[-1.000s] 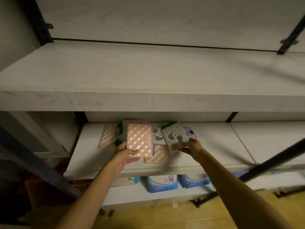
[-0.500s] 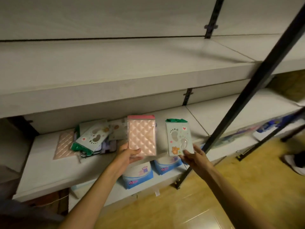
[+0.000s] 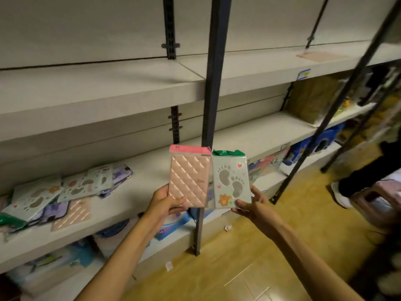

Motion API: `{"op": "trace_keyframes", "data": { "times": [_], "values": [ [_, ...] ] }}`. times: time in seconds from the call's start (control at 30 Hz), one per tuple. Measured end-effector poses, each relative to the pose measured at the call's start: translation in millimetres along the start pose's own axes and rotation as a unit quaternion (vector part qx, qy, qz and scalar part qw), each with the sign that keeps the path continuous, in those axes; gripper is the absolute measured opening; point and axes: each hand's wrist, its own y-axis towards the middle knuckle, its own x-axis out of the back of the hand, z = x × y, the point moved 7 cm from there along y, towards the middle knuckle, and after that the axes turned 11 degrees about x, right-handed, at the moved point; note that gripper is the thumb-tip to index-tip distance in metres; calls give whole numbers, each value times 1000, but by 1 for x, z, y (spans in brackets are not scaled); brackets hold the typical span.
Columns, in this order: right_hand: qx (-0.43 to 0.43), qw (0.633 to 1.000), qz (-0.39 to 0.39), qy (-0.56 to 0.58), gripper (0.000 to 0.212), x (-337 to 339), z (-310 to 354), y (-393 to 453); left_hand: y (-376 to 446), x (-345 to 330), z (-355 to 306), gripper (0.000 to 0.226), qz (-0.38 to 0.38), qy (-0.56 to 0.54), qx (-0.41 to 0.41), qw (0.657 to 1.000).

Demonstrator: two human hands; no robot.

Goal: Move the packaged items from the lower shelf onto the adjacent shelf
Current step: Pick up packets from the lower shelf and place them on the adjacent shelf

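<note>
L hand (image 3: 163, 206) grip clamps pink pack (image 3: 188, 178) by its bottom edge; R hand (image 3: 252, 203) grip pinches footprint pack (image 3: 231, 181) likewise. Both upright, faces visible, mid-air before post (image 3: 211, 83), prob. headed to adjacent shelf (image 3: 260, 135). Rest still on lower shelf (image 3: 138, 192).

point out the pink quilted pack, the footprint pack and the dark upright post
pink quilted pack (image 3: 188, 178), head view, middle of quilted face
footprint pack (image 3: 231, 182), head view, centre, between footprints
dark upright post (image 3: 214, 72), head view, upper shaft
</note>
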Motion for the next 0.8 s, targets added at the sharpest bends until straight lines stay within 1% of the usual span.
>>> {"op": "trace_keyframes", "data": {
  "times": [0.2,0.4,0.5,0.63,0.8],
  "values": [
    [49,998,-20,21,47,91,78,3,13,-120,-38,37,2,26,-63,998],
    [83,995,-46,39,52,154,160,33,21,-231,-117,29,51,59,-144,987],
    [97,994,-46,30,46,179,204,59,34,-271,-159,29,53,52,-171,983],
    [117,993,-27,1,39,203,263,105,59,-321,-207,26,65,39,-195,978],
    [161,987,-11,-19,38,230,329,178,97,-371,-272,30,62,41,-250,965]
  ]
}}
